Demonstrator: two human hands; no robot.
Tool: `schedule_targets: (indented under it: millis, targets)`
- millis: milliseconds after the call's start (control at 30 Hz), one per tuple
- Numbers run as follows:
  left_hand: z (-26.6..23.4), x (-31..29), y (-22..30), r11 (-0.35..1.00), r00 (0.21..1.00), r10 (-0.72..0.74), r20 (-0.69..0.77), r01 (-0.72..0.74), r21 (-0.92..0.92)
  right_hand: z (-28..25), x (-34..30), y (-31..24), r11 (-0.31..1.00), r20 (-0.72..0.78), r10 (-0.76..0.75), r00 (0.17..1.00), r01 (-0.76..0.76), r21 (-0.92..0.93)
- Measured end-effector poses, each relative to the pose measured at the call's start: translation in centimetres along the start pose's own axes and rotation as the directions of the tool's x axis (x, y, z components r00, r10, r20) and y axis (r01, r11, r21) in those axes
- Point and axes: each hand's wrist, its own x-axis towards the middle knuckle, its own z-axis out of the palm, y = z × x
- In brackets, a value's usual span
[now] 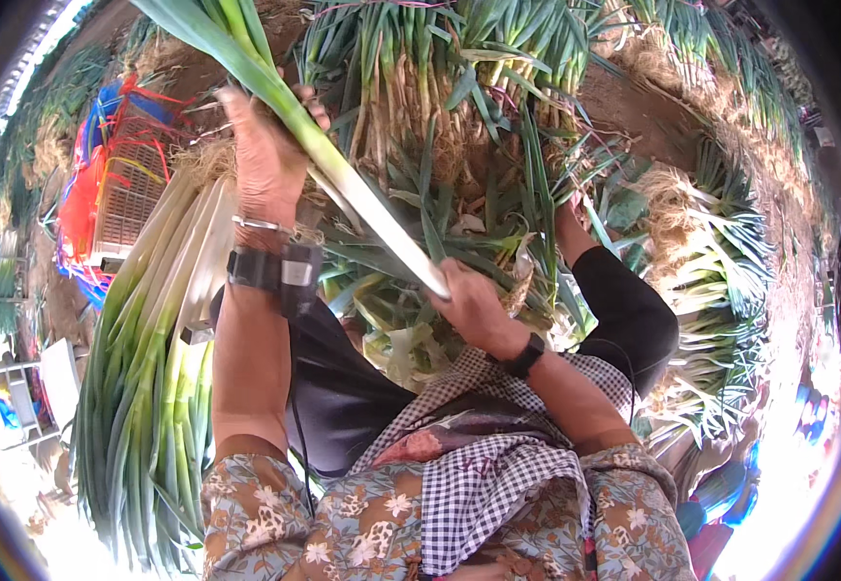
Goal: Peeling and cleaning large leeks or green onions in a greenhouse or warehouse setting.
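Note:
A long leek (pixel 348 184) slants across in front of me, its green leaves toward the upper left and its white end toward the lower right. My left hand (pixel 270 145) is closed round the green part of the stalk, with fingertips showing beyond it. At the white tip, my right hand (pixel 479 305) is closed with its fingers pressed against the end; whether roots are under them is hidden. Beside my left forearm lies a heap of long leeks (pixel 149 339), white ends away from me and leaves toward me.
Stripped leaves and peelings (pixel 411 339) cover the ground between my knees. Bundled leeks with browned outer leaves (pixel 420 87) stand ahead. More leeks with bushy roots (pixel 692 271) are piled at the right. A woven basket (pixel 135 184) with red and blue plastic sits at the left.

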Motion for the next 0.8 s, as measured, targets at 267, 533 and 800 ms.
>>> schedule_targets:
  millis: [267,533,800]
  targets:
    - [-6.0,2.8,3.6,1.000,0.959,-0.018,0.282,0.013,0.019,-2.3,-3.6,-0.8,0.929,-0.129,-0.227,0.965,0.255,0.267]
    - [-5.9,1.8,4.8,0.982,0.928,-0.032,0.371,0.099,-0.163,-4.5,-1.5,-4.1,0.975,-0.179,-0.203,0.963,0.214,0.050]
    - [-3.8,0.3,2.1,0.992,0.960,0.098,0.262,-0.074,-0.098,-1.9,4.1,-5.4,0.990,-0.409,-0.087,0.908,0.123,0.063]
